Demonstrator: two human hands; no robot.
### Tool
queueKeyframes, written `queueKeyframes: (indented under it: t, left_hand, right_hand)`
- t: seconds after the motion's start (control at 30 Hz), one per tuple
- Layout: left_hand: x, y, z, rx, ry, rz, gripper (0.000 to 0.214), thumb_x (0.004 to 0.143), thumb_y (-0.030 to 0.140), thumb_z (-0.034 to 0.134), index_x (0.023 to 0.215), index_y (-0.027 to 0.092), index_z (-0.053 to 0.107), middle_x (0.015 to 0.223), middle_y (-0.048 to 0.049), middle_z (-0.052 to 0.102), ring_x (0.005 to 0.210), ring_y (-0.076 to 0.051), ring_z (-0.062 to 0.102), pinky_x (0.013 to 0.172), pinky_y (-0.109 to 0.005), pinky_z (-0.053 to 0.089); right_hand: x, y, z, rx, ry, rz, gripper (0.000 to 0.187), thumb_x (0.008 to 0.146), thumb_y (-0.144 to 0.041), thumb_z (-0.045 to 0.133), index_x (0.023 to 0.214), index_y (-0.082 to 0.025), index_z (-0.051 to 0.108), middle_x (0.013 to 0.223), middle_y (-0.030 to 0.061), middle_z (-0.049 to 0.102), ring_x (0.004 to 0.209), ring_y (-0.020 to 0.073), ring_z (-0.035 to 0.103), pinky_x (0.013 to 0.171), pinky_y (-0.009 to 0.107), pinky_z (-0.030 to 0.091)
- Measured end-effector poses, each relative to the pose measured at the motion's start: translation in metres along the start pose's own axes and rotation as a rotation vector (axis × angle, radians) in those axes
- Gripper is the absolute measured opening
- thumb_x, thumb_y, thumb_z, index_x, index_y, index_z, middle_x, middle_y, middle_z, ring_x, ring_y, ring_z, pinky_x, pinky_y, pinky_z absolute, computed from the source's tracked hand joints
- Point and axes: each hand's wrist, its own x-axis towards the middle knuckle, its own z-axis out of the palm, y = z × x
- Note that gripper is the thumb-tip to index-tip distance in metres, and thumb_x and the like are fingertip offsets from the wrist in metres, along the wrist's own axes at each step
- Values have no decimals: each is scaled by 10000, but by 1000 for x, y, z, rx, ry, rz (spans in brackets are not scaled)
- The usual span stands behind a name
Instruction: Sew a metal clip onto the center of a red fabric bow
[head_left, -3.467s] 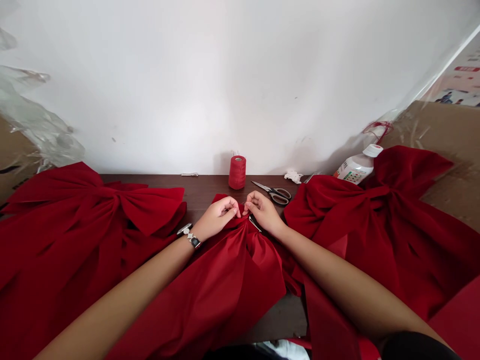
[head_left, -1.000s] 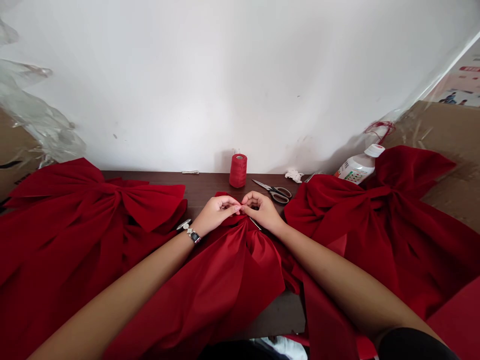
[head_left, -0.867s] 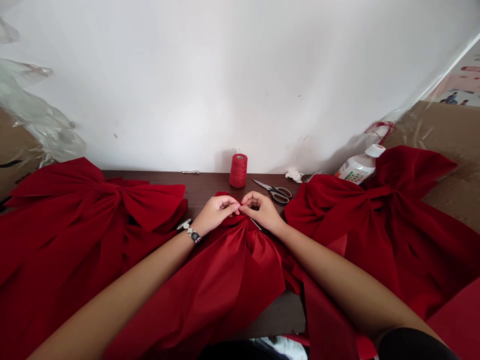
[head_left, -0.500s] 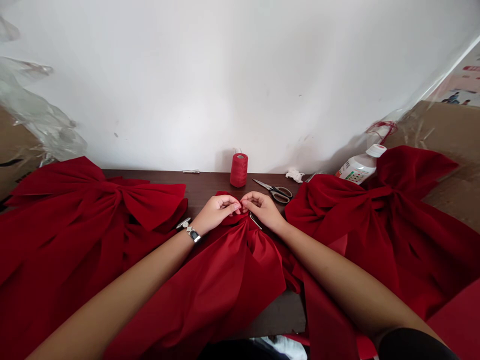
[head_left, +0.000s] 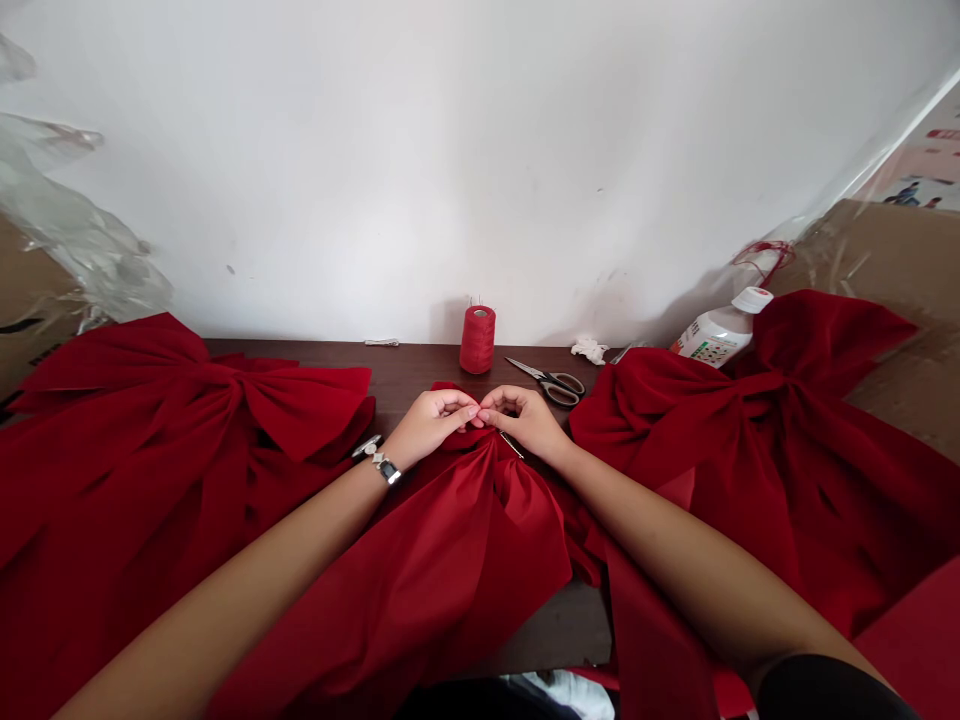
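Right in the middle, the red bow lies spread on the dark table, its gathers drawn up at the top and its folds fanning down toward the near edge. This is the centre bow (head_left: 450, 530), and both hands are at its gathered top! The left hand (head_left: 439, 415) has its fingers curled in, thumb and forefinger brought together in a pinch; the right hand (head_left: 517, 415) mirrors it, tip to tip, the two practically touching. What sits between those fingertips is too small to make out. Just under the right hand, a slim metal clip (head_left: 512, 445) slants against the bow. A watch (head_left: 388, 470) sits on the left wrist.

Out a little, straight ahead: a cone of red thread (head_left: 478, 342) stands upright near the wall, thin needles poking from its top. Beside it, scissors (head_left: 561, 388) lie with their blades toward the cone, and beyond them a crumpled white scrap (head_left: 589, 350). Over on the left, another red bow (head_left: 225, 390) on a heap of red cloth; on the right, yet another, the right-hand bow (head_left: 750, 390), with a white-capped bottle (head_left: 718, 333) tilted just behind it. The table (head_left: 551, 630) shows bare by the near edge.
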Motion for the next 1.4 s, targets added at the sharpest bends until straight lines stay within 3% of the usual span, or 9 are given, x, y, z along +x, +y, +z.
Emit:
queueKeyframes:
  t: [0.13, 0.33, 0.7, 0.87, 1.1, 1.4]
  left_hand:
    - [0, 0, 0, -1, 6, -13, 235, 819, 352, 610, 789, 132, 687, 789, -77, 720, 649, -140, 584, 686, -280, 494]
    - [-1, 3, -2, -29, 1, -21, 217, 812, 307, 583, 813, 127, 706, 808, -76, 729, 667, -144, 583, 712, -280, 487]
    - [0, 3, -6, -47, -40, -51, 190, 778, 267, 592, 890, 144, 684, 816, -27, 683, 705, -135, 600, 744, -278, 489]
    - [2, 0, -4, -49, -43, -24, 203, 777, 310, 647, 890, 145, 685, 846, -36, 698, 688, -133, 589, 689, -266, 483]
    - [2, -5, -3, -88, -22, 10, 222, 749, 327, 704, 870, 141, 694, 900, -64, 715, 859, -185, 643, 838, -313, 485]
    - [3, -6, -1, -71, 7, 15, 223, 742, 336, 715, 840, 136, 705, 880, -75, 724, 838, -189, 656, 836, -322, 496]
  right_hand:
    - [-2, -2, 1, -110, 27, -37, 250, 767, -396, 702, 792, -154, 648, 760, 39, 693, 696, 139, 641, 690, 262, 486]
    - [-6, -9, 2, -412, 82, -230, 144, 851, -269, 629, 750, -171, 658, 764, 29, 684, 722, 141, 627, 702, 253, 469]
    - [-9, -8, 0, -509, 125, -387, 83, 868, -184, 612, 808, -169, 667, 762, 22, 668, 714, 125, 612, 660, 221, 456]
    - [-8, -8, 0, -549, 117, -408, 87, 876, -188, 603, 825, -172, 671, 762, 25, 666, 714, 128, 605, 648, 222, 451]
    - [-7, -7, 1, -546, 129, -386, 100, 875, -214, 612, 809, -173, 676, 771, 28, 669, 707, 127, 595, 633, 222, 441]
    - [-6, -5, 1, -505, 125, -365, 105, 859, -213, 621, 774, -170, 665, 754, 25, 664, 699, 123, 596, 638, 222, 452]
